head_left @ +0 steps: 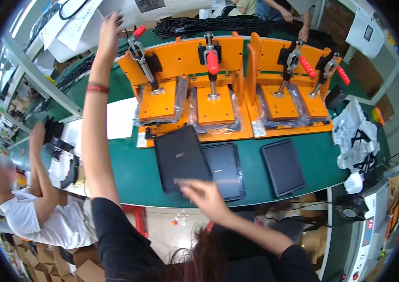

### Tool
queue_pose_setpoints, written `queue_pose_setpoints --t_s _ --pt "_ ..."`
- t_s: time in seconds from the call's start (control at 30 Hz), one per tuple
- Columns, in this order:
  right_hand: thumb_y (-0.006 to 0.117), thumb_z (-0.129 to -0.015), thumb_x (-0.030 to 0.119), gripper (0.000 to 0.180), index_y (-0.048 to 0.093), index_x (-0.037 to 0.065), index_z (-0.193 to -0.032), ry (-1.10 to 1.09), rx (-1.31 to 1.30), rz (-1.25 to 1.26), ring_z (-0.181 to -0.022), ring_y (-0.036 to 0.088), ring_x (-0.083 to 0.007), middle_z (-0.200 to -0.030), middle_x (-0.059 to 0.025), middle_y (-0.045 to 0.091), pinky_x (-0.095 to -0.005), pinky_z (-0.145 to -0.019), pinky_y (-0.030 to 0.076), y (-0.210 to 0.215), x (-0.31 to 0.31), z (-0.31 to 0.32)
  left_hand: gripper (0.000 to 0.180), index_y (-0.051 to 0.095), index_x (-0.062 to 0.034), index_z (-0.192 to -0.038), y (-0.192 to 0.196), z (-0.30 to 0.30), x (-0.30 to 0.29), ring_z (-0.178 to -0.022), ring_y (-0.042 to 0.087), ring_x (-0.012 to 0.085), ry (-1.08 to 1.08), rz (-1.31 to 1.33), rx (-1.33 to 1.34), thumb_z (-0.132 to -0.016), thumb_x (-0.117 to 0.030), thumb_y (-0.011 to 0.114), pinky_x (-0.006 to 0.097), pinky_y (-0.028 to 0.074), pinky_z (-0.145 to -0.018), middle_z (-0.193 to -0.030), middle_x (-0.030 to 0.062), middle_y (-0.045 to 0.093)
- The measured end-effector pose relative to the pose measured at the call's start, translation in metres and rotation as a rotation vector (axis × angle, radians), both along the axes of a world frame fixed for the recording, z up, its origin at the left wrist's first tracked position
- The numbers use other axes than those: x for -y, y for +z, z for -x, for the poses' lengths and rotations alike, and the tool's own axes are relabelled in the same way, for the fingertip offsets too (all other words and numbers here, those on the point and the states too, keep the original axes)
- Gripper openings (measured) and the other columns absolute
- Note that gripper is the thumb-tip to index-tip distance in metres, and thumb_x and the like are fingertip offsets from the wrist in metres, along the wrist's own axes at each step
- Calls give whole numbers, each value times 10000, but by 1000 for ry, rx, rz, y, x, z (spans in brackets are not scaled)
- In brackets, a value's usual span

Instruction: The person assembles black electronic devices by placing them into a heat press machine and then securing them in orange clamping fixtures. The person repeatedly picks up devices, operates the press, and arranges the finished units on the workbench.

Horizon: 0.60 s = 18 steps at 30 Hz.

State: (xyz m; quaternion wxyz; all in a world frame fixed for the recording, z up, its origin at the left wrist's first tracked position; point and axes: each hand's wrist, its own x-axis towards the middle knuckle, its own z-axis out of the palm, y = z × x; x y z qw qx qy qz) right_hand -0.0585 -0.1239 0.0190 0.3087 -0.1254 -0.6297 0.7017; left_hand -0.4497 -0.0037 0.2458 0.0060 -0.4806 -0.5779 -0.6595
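My left arm reaches far forward. My left hand (pixel 109 35) is raised beside the red-handled toggle clamp (pixel 142 61) at the left end of an orange fixture (pixel 176 54); its fingers are blurred, and any grip is unclear. My right hand (pixel 206 197) is over the lower edge of a flat black rectangular panel (pixel 180 157), its fingers smeared by motion. That panel lies askew, overlapping a second dark tray-like panel (pixel 225 176). Farther right, a third dark panel (pixel 283 167) lies on the green table. Under the fixture's orange press blocks (pixel 163 105) are pieces wrapped in clear film.
A second orange fixture (pixel 293 58) with two clamps adjoins on the right. Black cables (pixel 209 26) are heaped behind. Plastic bags (pixel 355 136) lie at the right edge of the green table (pixel 136 174). A co-worker (pixel 44 211) sits at left; another person's hand (pixel 304 33) is at the back.
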Motion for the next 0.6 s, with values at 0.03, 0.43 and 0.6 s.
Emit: queue_pose_setpoints --t_s 0.03,0.43,0.6 --pt "580 -911 121 258 640 11 -1137 76 91 90 -663 554 -62 -769 -50 666 -248 -589 474 4 -11 18 470 442 -17 -1249 -12 -12 19 -1025 522 194 85 -159 92 -945 -372 492 264 407 -870 -1148 99 553" --pt "577 -883 61 240 621 -73 -1077 -116 -24 65 -670 660 -157 -785 -146 681 -274 -626 554 -29 -40 162 433 556 17 -1180 -193 -66 157 -939 576 183 214 453 347 -943 -324 431 282 456 -819 -1086 117 602" --pt "555 -902 47 251 605 -68 -1120 -133 -41 83 -727 655 -149 -815 -134 671 -276 -672 569 -30 -36 154 418 571 -12 -1154 -191 -75 151 -842 590 108 119 533 394 -934 -359 494 250 458 -690 -964 55 632"
